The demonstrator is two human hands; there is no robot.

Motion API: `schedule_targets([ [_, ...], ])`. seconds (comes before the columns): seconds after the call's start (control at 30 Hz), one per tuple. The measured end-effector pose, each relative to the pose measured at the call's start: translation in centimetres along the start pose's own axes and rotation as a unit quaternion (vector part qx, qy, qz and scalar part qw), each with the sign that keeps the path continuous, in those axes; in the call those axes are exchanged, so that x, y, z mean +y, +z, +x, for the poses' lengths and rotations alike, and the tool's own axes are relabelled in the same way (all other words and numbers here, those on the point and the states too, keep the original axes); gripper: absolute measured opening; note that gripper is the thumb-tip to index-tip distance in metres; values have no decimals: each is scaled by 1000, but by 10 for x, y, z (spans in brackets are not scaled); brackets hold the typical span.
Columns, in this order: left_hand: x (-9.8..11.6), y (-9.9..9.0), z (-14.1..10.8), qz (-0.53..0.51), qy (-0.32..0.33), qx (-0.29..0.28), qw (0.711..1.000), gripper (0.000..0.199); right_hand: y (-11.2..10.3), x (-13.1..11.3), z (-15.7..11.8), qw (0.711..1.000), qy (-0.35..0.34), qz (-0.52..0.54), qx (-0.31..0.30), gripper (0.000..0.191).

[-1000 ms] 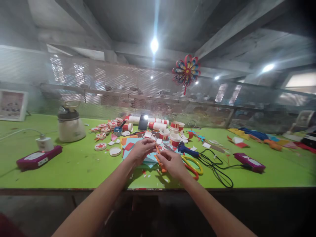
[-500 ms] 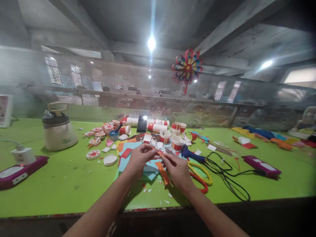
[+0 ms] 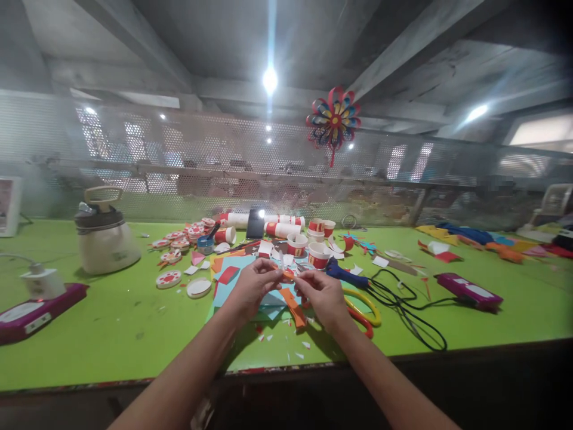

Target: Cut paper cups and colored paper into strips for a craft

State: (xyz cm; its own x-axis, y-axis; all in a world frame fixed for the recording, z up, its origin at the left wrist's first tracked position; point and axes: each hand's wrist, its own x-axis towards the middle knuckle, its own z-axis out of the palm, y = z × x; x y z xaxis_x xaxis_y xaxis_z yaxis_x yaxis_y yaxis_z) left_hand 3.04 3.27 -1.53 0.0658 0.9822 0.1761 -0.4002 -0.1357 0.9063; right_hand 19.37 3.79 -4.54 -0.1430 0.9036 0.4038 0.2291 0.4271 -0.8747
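Over the green bench (image 3: pixel 147 346), left hand (image 3: pixel 250 286) and right hand (image 3: pixel 324 298) pinch an orange strip (image 3: pixel 287 275), fingers (image 3: pixel 268 276) hiding its ends; white frame (image 3: pixel 9 206) cut off at ten o'clock.

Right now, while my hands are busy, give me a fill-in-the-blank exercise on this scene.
1. The left hand and right hand pinch a small strip coloured ____.
2. The tabletop is coloured ____.
3. The handled jug stands in the picture's ____ half.
4. The looping cable on the right is coloured ____.

Missing words: orange; green; left; black.
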Motion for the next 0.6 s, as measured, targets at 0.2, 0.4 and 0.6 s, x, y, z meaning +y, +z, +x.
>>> schedule_targets([
  [0.2,2,-2,-2,46,-7,-32,998,32,-9,0,3,993,61,104,-16,22],
  [0.4,4,-3,-6,123,-38,-117,985,33,-13,4,8,978,61,195,-49,23],
  [0.6,1,1,-8,180,-64,-174,966,22,-12,2,7,973,57,211,-67,22],
])
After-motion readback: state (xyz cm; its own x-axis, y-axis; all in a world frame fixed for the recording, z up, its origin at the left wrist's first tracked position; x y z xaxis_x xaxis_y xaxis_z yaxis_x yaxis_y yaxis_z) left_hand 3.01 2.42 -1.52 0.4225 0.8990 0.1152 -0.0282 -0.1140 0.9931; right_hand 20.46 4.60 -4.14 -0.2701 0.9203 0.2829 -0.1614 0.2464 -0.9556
